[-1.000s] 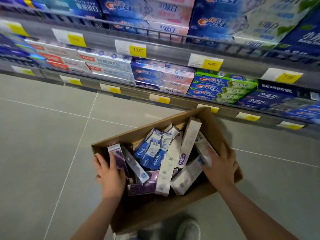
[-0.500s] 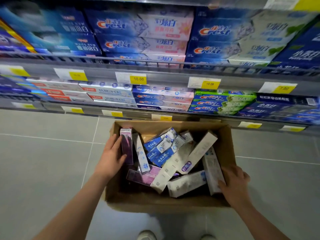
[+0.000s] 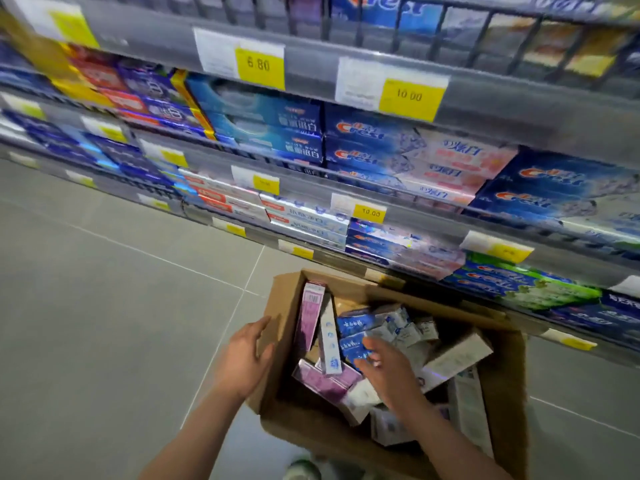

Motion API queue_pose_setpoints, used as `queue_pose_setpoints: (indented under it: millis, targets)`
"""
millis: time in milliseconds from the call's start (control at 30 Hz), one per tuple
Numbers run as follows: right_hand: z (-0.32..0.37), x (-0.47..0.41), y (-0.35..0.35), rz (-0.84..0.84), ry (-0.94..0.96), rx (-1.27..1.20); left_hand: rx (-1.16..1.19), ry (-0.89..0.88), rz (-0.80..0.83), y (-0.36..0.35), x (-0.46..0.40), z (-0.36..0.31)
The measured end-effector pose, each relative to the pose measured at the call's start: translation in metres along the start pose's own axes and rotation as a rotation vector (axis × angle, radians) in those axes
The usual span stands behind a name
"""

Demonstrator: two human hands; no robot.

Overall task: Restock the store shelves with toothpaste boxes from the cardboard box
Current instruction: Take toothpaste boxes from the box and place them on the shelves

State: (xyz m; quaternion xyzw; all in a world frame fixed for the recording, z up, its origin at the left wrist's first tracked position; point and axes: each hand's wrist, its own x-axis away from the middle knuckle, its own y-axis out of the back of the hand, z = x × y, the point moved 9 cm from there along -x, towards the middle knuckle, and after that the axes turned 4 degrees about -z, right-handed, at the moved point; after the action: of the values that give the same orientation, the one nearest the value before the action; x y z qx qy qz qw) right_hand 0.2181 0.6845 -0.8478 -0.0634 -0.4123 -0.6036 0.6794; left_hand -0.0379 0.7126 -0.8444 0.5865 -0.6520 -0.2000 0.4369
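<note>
An open cardboard box (image 3: 512, 393) stands on the floor in front of the shelves (image 3: 311, 183). Inside lie several toothpaste boxes in a loose heap: blue ones (image 3: 353, 322), a purple one (image 3: 309, 317) leaning on the left wall, and a long white one (image 3: 457, 356). My left hand (image 3: 247, 358) hovers just outside the box's left wall, fingers apart and holding nothing. My right hand (image 3: 391, 372) reaches into the box with spread fingers, its fingertips resting on a blue toothpaste box (image 3: 351, 348). No box is lifted.
The shelves hold rows of blue, white, green and red toothpaste packs (image 3: 374, 133) behind rails with yellow price tags (image 3: 410, 98). Grey floor tiles (image 3: 104, 323) spread to the left. My shoe (image 3: 303, 471) shows at the bottom edge beside the box.
My right hand left the box's right rim and moved in onto the blue boxes. My left hand let go of the purple box and came outside the left wall. The view swung up and left.
</note>
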Motion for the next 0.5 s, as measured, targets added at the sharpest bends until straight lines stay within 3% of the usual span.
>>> queue_pose_setpoints:
  millis: [100,300,500]
  targets:
    - [0.021,-0.05,-0.039,0.022,0.087,0.016,0.004,-0.043,0.002,-0.022,-0.018,0.016]
    - [0.038,-0.129,-0.08,-0.017,0.085,-0.022,0.031,-0.203,-0.036,-0.042,-0.027,0.019]
    - [0.036,-0.135,-0.088,-0.073,0.042,-0.116,0.014,-0.159,-0.048,-0.043,-0.027,0.024]
